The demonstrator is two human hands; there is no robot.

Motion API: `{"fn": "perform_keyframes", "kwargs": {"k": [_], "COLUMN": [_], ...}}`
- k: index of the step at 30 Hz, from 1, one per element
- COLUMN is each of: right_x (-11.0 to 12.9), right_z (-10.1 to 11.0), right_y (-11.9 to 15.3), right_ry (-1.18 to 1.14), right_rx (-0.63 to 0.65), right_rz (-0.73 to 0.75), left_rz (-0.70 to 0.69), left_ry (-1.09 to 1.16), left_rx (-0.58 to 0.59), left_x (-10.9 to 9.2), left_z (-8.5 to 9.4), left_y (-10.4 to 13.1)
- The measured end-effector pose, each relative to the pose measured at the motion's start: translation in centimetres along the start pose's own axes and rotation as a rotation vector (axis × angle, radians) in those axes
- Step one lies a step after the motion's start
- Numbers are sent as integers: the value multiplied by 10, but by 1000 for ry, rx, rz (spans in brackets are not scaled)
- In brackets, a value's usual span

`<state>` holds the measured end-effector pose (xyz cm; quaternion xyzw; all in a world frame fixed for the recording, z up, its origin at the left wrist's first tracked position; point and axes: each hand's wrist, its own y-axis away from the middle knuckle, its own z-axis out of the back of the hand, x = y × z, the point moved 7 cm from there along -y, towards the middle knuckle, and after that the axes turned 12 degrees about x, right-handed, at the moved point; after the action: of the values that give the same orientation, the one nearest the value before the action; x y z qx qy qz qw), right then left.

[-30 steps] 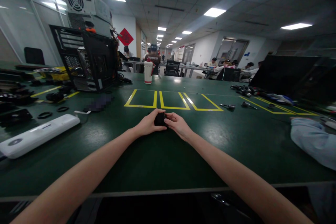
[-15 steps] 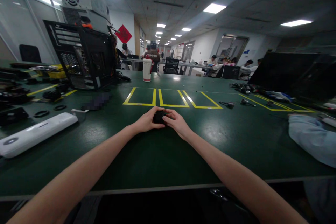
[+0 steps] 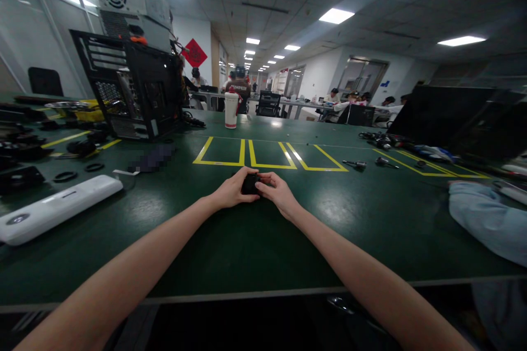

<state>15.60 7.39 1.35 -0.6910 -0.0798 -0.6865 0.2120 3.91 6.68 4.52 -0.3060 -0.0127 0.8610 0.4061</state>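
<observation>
A small black object (image 3: 249, 185) is held between my two hands, low over the middle of the green table (image 3: 247, 252); its kind cannot be made out. My left hand (image 3: 233, 189) curls round its left side, thumb at the near edge. From the right, the fingertips and thumb of my right hand (image 3: 276, 192) pinch it. Fingers cover much of its outline. Just beyond the hands, yellow tape outlines (image 3: 272, 166) mark the tabletop.
At the left stand an open black computer case (image 3: 144, 88) and a long white device (image 3: 61, 208). A white cup (image 3: 231, 111) stands farther back. Two metal tools (image 3: 356, 164) lie to the right, near another person's sleeve (image 3: 486, 216). A dark monitor (image 3: 448, 115) is behind them.
Both hands stay around the black object in nearly the same place. The view has shifted very slightly; nothing else has visibly moved.
</observation>
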Motion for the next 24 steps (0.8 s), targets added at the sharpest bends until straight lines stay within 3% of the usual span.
{"fn": "perform_keyframes", "kwargs": {"k": [3, 10, 18, 24], "right_x": [-5, 3, -1, 3], "right_z": [1, -2, 1, -4], "right_y": [-2, 0, -3, -2], "right_ry": [10, 9, 8, -27], "right_rx": [10, 63, -11, 65], "right_rz": [-33, 43, 16, 11], "left_rz": [9, 16, 6, 12], "left_ry": [-56, -116, -127, -112], "left_rx": [-13, 6, -6, -25], "left_x": [1, 3, 3, 3], "left_z": [-3, -9, -9, -9], "left_y": [-1, -4, -5, -3]}}
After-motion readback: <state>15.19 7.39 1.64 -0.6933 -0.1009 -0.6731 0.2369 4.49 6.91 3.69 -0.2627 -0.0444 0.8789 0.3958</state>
